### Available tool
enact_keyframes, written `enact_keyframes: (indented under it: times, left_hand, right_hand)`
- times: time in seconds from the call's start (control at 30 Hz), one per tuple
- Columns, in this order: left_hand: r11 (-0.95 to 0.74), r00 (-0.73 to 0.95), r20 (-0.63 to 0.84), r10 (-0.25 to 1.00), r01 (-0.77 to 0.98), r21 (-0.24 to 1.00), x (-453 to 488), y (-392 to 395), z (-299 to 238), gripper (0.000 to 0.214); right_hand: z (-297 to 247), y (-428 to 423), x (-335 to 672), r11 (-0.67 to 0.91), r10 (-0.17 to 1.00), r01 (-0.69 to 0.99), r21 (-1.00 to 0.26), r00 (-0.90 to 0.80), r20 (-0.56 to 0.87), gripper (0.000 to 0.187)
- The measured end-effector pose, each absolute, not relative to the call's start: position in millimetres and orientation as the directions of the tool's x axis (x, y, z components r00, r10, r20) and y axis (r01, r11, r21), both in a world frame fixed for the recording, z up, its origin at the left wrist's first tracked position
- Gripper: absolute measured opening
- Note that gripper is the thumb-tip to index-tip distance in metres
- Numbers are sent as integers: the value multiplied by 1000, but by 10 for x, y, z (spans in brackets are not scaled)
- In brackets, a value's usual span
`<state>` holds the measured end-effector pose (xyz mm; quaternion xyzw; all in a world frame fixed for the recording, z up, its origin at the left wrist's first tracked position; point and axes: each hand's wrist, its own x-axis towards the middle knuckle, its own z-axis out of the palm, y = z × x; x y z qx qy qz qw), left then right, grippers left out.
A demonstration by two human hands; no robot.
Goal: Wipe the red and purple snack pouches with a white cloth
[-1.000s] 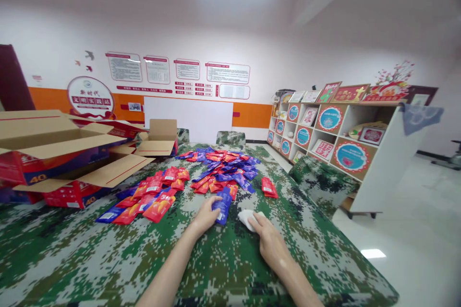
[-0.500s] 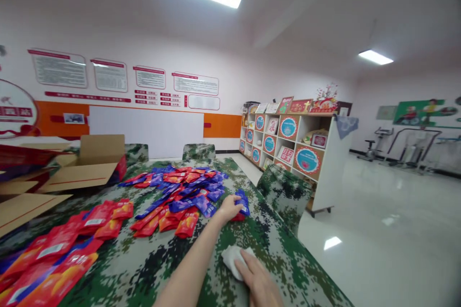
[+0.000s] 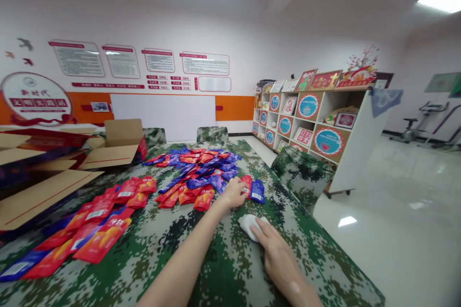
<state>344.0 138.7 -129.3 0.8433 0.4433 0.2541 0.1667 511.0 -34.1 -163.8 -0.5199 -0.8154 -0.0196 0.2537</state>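
My left hand (image 3: 235, 194) reaches to the right side of the packet pile, its fingers bent and closed on the edge of a red packet (image 3: 247, 183). Right beside that packet lies a blue packet (image 3: 257, 191), flat on the camouflage tablecloth (image 3: 223, 259). Nearer to me, my right hand (image 3: 275, 244) grips a crumpled white cloth (image 3: 249, 224) and presses it on the table. To the left of my left hand is the loose pile of red and blue packets (image 3: 201, 172). Another group of packets (image 3: 103, 216) lies overlapping at the near left.
Open cardboard boxes (image 3: 111, 156) stand at the left of the table. Camouflage-covered chairs (image 3: 302, 172) are drawn up at the right and far sides. A white shelf unit (image 3: 355, 144) stands beyond the table's right edge.
The view has turned left. The blue packet, earlier lying over a red one at my left hand, now lies to its right. My right hand still has the cloth.
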Motion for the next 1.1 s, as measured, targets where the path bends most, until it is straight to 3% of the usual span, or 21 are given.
enact_keyframes:
  times: [0.1,0.2,0.37,0.6,0.73,0.97,1.1]
  left_hand:
    - [-584,490,323,810,721,371,2840,1110,-1305,41]
    - [-509,453,242,858,813,283,2292,832,-1415,60]
    - [-462,445,126,887,840,286,1895,422,-1559,61]
    - [-553,513,226,828,814,179,1786,-172,-1543,62]
    - [-593,536,275,798,780,200,1717,-330,-1629,55]
    - [-605,558,239,794,764,225,1681,-308,-1669,50]
    - [-579,549,187,815,788,210,1680,-311,-1631,50]
  right_hand:
    - [-1560,-261,5030,488,817,841,-233,-346,461,67]
    - [-1462,-160,4863,513,802,824,-238,-362,476,63]
    - [-1311,60,4400,559,780,793,-241,-404,479,58]
    - [-1184,223,3648,642,734,718,-268,-475,486,48]
    - [-1287,153,3381,677,725,690,-255,-567,390,39]
    - [-1489,315,3350,665,739,717,-210,-591,324,35]
    - [-1422,627,3345,559,823,796,-232,-499,271,33]
